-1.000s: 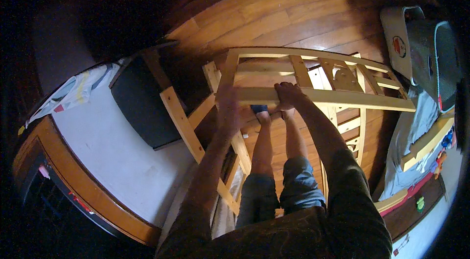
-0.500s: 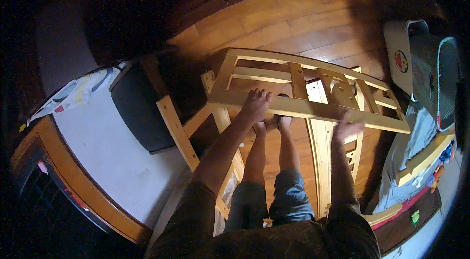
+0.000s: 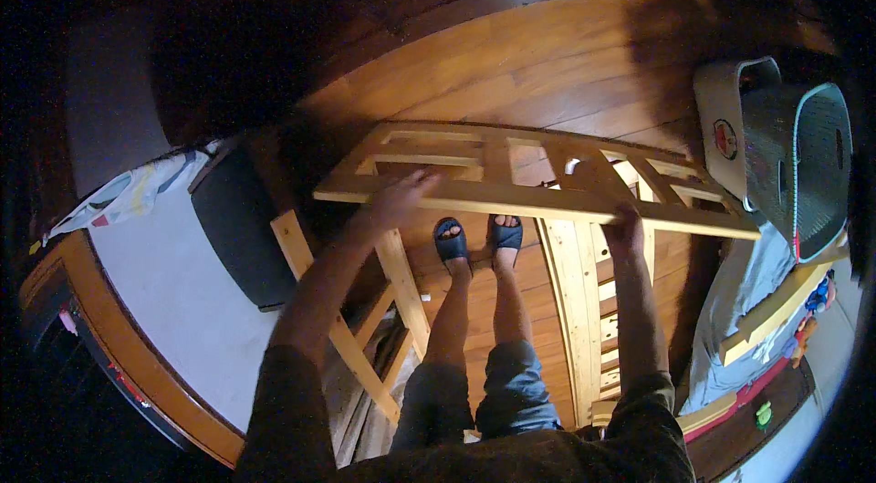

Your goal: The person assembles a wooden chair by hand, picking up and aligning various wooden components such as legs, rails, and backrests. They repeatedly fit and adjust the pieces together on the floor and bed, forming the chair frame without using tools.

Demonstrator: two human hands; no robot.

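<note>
A slatted wooden panel, pale and frame-like with a cut-out shape in its middle board, slants across in front of me at about knee height. At the left part of its near rail, my left hand lies with its fingers stretched out along the wood, slightly blurred. Farther right, my right hand is closed round the same rail from the near side, its fingertips partly hidden. Beneath the panel on the right lies a longer wooden frame with slats and holes.
Left of my legs stands a wooden frame of posts and crosspieces. A dark board leans by a white surface. At right are grey baskets, light-blue cloth, a wooden piece and small toys. My slippered feet are below.
The panel's left end has swung left and toward me. My left hand has moved left and its fingers have straightened; my right hand has shifted slightly left and closed on the rail.
</note>
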